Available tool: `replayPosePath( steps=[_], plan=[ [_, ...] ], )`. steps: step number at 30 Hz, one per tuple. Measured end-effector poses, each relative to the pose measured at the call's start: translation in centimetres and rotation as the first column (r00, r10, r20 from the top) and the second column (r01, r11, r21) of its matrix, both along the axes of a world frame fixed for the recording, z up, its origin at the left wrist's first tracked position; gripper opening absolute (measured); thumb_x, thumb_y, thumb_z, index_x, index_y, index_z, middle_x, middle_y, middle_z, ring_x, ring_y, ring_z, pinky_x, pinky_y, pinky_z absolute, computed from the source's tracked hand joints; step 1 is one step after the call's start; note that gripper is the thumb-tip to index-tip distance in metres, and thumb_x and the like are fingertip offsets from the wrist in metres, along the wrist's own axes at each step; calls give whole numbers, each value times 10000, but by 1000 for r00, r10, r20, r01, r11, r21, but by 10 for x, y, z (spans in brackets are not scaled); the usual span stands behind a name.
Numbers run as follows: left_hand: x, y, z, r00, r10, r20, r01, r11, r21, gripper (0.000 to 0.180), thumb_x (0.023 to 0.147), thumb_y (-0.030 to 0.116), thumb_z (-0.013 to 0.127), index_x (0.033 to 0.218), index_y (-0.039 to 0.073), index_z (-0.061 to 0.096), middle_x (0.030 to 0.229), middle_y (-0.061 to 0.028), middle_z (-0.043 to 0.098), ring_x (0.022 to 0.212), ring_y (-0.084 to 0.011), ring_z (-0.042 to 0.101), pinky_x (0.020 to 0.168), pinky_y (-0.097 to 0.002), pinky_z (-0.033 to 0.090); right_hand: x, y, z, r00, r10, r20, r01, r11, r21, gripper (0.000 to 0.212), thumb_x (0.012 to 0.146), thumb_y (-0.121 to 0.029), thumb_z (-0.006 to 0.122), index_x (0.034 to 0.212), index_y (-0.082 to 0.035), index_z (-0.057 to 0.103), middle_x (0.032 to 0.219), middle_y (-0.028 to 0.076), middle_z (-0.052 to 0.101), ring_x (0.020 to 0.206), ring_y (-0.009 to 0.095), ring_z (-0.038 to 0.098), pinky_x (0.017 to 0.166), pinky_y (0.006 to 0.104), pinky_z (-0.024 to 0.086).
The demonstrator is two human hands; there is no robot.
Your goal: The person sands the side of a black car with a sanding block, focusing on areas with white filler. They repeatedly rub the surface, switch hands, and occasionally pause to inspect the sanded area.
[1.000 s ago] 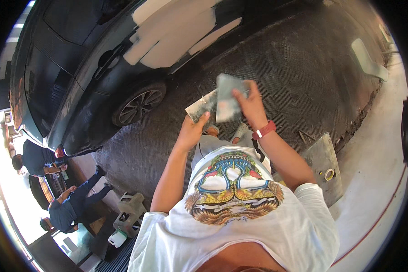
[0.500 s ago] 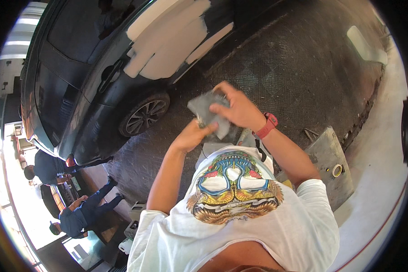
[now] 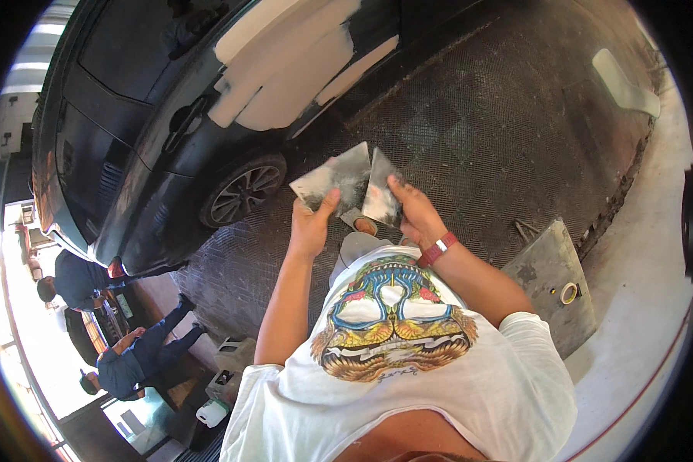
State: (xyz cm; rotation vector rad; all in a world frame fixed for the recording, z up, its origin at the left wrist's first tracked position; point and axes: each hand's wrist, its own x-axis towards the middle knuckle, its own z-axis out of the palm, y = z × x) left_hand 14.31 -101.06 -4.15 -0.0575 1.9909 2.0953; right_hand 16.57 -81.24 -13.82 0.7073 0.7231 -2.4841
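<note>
In front of my shirt, my left hand (image 3: pixel 313 225) is closed on the lower edge of a thin square metal plate (image 3: pixel 333 175), thumb on top. Grey and dark smears cover part of its face. My right hand (image 3: pixel 418 212), with a red watch at the wrist, grips a second, narrower-looking metal plate (image 3: pixel 380 187), smudged in the same way. The two plates are tilted toward each other, their neighbouring edges close together; I cannot tell whether they touch. Ahead on the left stands a dark car (image 3: pixel 169 165) with a broad pale filler patch (image 3: pixel 289 69) on its side.
Dark textured matting (image 3: pixel 454 138) covers the floor. A stained board (image 3: pixel 554 285) with a tape roll (image 3: pixel 568 293) on it is at my right. A pale curved panel (image 3: pixel 622 85) lies at the far right. Two people (image 3: pixel 142 358) in dark clothes are at the left, near grey blocks (image 3: pixel 235 356).
The plates were overlapping and blurred, with my right hand across the left one. Now the right hand has drawn back and turned, and the plates are held side by side.
</note>
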Motion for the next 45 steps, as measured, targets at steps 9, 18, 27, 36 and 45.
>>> replayPosePath(
  steps=[9, 18, 27, 36, 45],
  plan=[
    [11, 15, -3, 989, -123, 84, 142, 948, -286, 371, 1047, 225, 648, 1315, -32, 632, 1189, -89, 707, 1082, -148, 626, 962, -333, 496, -45, 17, 25, 787, 377, -488, 365, 354, 861, 406, 983, -203, 710, 1272, 30, 546, 1148, 134, 690, 1002, 191, 688, 838, 344, 582],
    [-7, 5, 9, 938, -192, 289, 265, 935, -236, 336, 1025, 209, 674, 1256, -33, 649, 1117, -75, 722, 1005, -129, 645, 894, -321, 519, -52, -8, 29, 684, 456, -569, 233, 603, 763, 336, 955, -194, 741, 1177, 3, 584, 1092, 140, 722, 959, 205, 713, 819, 351, 582],
    [-13, -8, -2, 971, -125, 203, 178, 947, -268, 343, 1023, 212, 682, 1265, -30, 651, 1136, -74, 723, 1002, -127, 651, 882, -311, 522, -76, -14, 16, 807, 324, -493, 236, 589, 773, 389, 927, -238, 761, 1131, 35, 572, 1076, 223, 707, 993, 267, 702, 845, 410, 557],
    [-24, -4, 15, 942, -141, 304, 261, 878, -401, 365, 999, 255, 718, 1225, -28, 672, 1090, -72, 733, 1012, -123, 650, 891, -321, 521, -75, -23, 41, 781, 375, -499, 158, 654, 740, 353, 946, -212, 750, 1160, 12, 580, 1054, 128, 683, 1007, 178, 627, 886, 352, 517],
    [-19, -34, -3, 936, -24, 351, 118, 962, -247, 312, 957, 163, 743, 1202, -20, 685, 1108, -88, 739, 1002, -171, 688, 910, -329, 540, -121, 31, 26, 793, 300, -530, 266, 612, 745, 410, 875, -260, 803, 1151, 14, 674, 886, 189, 758, 758, 253, 748, 674, 374, 563]
  ],
)
